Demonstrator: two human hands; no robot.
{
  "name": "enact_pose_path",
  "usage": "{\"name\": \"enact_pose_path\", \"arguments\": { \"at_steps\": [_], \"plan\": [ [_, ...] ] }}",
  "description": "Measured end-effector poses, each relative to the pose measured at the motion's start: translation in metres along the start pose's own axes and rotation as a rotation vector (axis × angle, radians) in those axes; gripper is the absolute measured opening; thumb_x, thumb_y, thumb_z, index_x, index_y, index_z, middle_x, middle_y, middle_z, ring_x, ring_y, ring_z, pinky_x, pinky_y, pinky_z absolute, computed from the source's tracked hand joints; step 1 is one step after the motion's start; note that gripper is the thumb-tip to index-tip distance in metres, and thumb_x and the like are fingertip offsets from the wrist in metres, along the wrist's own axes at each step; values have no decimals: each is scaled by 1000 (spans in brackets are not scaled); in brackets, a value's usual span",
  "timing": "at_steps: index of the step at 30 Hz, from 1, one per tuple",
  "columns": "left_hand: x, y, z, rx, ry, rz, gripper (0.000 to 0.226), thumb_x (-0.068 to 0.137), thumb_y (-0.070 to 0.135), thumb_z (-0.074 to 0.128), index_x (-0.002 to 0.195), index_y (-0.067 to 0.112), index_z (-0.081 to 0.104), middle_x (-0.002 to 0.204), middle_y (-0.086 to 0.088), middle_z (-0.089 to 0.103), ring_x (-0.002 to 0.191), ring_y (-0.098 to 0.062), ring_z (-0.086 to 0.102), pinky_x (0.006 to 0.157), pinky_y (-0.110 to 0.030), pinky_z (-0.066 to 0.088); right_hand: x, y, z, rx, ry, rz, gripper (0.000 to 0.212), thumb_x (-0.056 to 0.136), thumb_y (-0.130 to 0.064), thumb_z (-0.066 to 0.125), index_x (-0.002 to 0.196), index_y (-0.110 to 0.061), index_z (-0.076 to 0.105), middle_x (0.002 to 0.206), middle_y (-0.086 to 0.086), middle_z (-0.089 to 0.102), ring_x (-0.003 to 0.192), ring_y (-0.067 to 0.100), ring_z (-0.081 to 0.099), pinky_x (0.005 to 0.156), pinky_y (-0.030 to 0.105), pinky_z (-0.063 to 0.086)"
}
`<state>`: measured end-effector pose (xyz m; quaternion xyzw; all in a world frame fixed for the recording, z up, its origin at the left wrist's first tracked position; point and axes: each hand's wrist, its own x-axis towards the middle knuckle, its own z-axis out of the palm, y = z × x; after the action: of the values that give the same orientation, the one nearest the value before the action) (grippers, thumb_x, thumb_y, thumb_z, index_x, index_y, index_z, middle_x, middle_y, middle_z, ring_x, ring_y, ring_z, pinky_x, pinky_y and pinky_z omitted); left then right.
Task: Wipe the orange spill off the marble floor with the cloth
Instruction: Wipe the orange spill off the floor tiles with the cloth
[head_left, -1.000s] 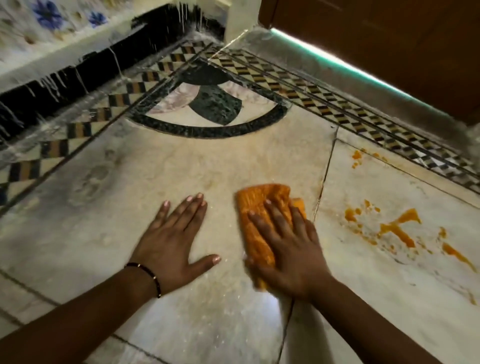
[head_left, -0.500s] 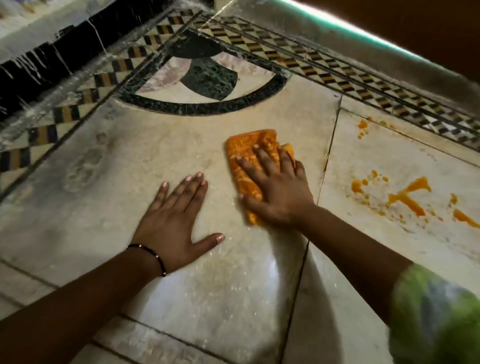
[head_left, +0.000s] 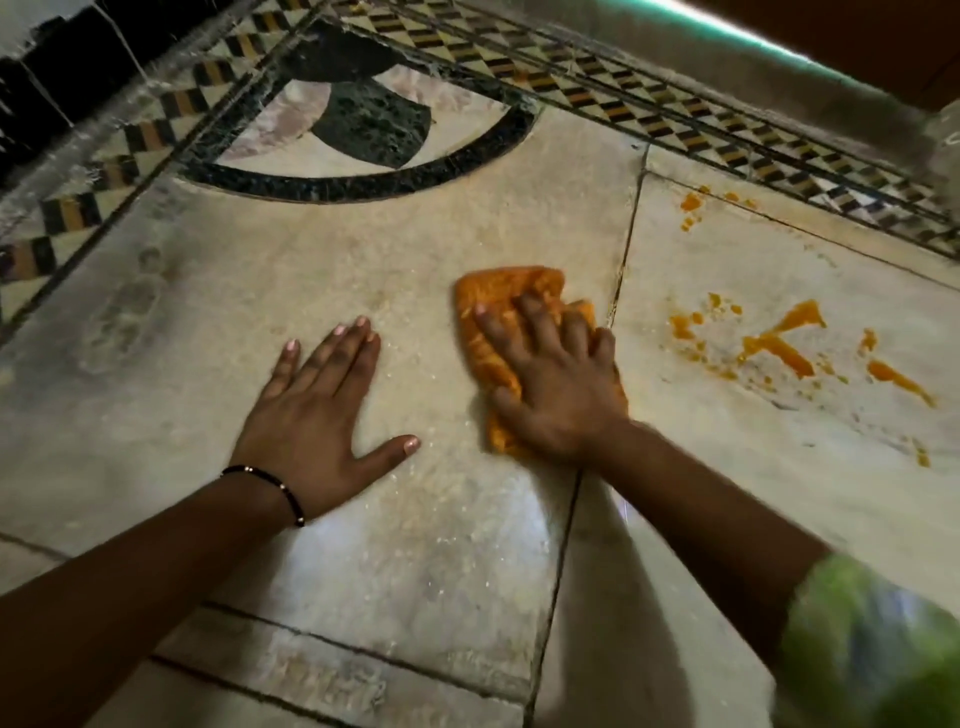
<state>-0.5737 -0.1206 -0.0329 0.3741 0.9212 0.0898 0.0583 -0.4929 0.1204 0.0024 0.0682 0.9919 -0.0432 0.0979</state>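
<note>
Most of the orange spill (head_left: 779, 345) is unwiped in the head view: streaks and droplets lie on the right-hand slab of the marble floor (head_left: 415, 545), with smaller spots (head_left: 691, 203) farther off near the patterned border (head_left: 675, 130). The orange cloth (head_left: 511, 338) sits bunched on the middle slab, just left of the joint between the slabs, near the spill but apart from it. The right hand (head_left: 550, 384) presses on the cloth with fingers spread and slightly bent, a flat pressing grip with nothing pinched. The left hand (head_left: 317, 415) lies flat on the floor beside it, fingers straight, holding nothing. By my reckoning the real wiping is yet to come. No container shows anywhere in this view
</note>
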Motion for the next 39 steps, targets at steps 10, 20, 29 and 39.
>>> {"name": "enact_pose_path", "arguments": {
  "at_steps": [10, 20, 29, 39],
  "plan": [
    [-1, 5, 0, 28, 21, -19, 101, 76, 82, 15, 152, 15, 6, 159, 0, 0, 145, -12, -2, 118, -43, -4, -60, 58, 8, 1, 48, 294, 76, 73, -72, 9, 144, -53, -8, 159, 1, 2, 133, 40, 18, 101, 53, 18],
    [8, 26, -31, 215, -300, -109, 108, 68, 87, -1, 150, 17, -14, 157, -1, -18, 145, -14, -9, 118, -39, -3, -205, 147, -15, -390, -266, -417, 80, 78, -69, 37, 150, -39, 18, 153, 5, 30, 110, 30, 50, 71, 42, 47],
    [33, 167, -20, 244, -428, 192, 114, 48, 85, -29, 139, 15, -31, 146, -3, -32, 139, -12, -19, 116, -38, -10, -161, 165, -8, -173, -202, -119, 78, 79, -81, 16, 147, -47, -1, 160, 8, 8, 133, 43, 29, 95, 61, 29],
    [47, 312, 57, 51, -169, 245, 102, 81, 83, 24, 151, 10, 9, 159, -5, 5, 146, -18, 6, 113, -47, 5, -286, 291, 32, -4, 82, 206, 78, 76, -68, 39, 147, -47, 17, 150, 3, 37, 102, 39, 53, 75, 43, 37]
  ]
}}
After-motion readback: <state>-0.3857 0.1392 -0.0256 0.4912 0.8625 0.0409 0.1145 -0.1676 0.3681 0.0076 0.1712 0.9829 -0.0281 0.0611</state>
